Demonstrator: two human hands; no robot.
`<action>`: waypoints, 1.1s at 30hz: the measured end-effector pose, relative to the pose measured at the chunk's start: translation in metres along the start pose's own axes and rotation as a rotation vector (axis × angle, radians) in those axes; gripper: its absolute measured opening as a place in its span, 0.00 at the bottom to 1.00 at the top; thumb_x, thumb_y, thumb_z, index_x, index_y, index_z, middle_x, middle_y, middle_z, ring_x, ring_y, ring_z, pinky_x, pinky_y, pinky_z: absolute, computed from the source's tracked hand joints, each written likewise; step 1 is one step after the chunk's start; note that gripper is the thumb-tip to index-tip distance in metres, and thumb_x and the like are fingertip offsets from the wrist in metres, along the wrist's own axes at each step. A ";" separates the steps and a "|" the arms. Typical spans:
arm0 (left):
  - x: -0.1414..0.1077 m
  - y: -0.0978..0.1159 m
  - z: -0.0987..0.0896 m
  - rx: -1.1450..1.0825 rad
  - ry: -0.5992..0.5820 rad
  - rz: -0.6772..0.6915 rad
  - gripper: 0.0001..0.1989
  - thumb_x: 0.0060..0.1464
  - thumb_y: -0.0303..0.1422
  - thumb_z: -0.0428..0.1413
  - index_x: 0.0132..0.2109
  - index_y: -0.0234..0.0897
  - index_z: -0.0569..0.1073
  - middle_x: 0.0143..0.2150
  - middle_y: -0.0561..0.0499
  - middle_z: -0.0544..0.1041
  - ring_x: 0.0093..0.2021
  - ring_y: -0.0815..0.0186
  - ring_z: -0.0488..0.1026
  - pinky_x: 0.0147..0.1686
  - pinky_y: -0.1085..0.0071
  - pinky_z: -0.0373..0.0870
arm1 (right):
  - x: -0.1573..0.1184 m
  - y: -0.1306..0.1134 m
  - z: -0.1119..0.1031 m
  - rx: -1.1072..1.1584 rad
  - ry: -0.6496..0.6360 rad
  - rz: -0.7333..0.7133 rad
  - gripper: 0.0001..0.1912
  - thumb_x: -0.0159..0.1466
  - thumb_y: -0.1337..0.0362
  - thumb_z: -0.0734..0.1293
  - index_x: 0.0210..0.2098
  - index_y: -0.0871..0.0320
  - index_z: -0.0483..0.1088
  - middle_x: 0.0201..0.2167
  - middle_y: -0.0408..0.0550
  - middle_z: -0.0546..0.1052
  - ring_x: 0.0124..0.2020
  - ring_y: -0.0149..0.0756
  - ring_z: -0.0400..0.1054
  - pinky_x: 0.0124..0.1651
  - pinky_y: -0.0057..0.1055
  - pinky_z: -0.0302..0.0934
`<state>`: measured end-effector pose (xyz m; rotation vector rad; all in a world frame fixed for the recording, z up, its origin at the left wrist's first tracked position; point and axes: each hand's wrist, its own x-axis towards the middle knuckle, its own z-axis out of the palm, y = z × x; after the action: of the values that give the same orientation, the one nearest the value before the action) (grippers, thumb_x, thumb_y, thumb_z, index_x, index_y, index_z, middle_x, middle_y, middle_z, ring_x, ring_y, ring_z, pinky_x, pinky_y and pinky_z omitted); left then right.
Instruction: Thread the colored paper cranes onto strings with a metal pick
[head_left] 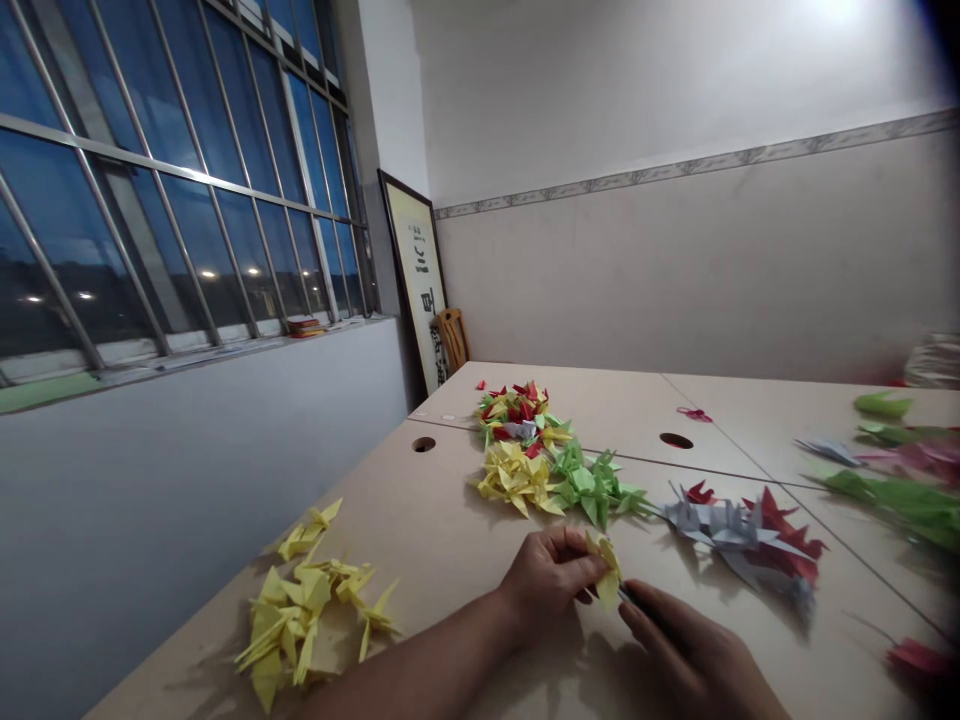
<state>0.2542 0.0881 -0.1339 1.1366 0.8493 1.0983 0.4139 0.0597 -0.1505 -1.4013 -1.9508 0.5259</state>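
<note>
My left hand [546,585] is closed, with thumb and fingers pinching a yellow folded paper piece [604,572] above the table [450,540]. My right hand [686,645] is closed around a thin dark item [625,592] whose tip meets the paper's lower right side; its full shape is hidden. Yellow paper cranes [300,615] lie left of my left arm. Beyond my hands sit a yellow pile [517,475] and a green pile [596,480], touching each other. White cranes [724,525] and red cranes [784,530] lie to the right.
A mixed red, yellow and green pile [517,405] sits farther back. Green and pink paper [900,495] lies at the right, with a red piece [921,658] nearer. The table has round holes [424,444]. A chair [453,338] and framed calligraphy [420,280] stand behind.
</note>
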 end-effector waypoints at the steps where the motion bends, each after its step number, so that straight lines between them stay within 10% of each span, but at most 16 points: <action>1: 0.000 0.000 0.000 -0.004 0.002 0.000 0.14 0.36 0.38 0.61 0.27 0.31 0.69 0.21 0.53 0.69 0.20 0.75 0.62 0.23 0.75 0.59 | 0.000 -0.001 0.000 0.013 0.002 -0.001 0.22 0.57 0.52 0.59 0.41 0.60 0.72 0.42 0.50 0.75 0.43 0.42 0.69 0.44 0.29 0.64; 33: -0.001 0.008 0.001 0.031 -0.059 0.028 0.11 0.43 0.37 0.57 0.27 0.32 0.68 0.22 0.54 0.69 0.22 0.74 0.62 0.23 0.77 0.58 | -0.004 -0.024 -0.009 0.174 0.040 -0.041 0.14 0.60 0.61 0.59 0.38 0.58 0.72 0.34 0.49 0.77 0.35 0.38 0.70 0.38 0.27 0.62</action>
<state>0.2529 0.0878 -0.1260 1.2037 0.8089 1.0724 0.4053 0.0476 -0.1290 -1.2510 -1.8513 0.6275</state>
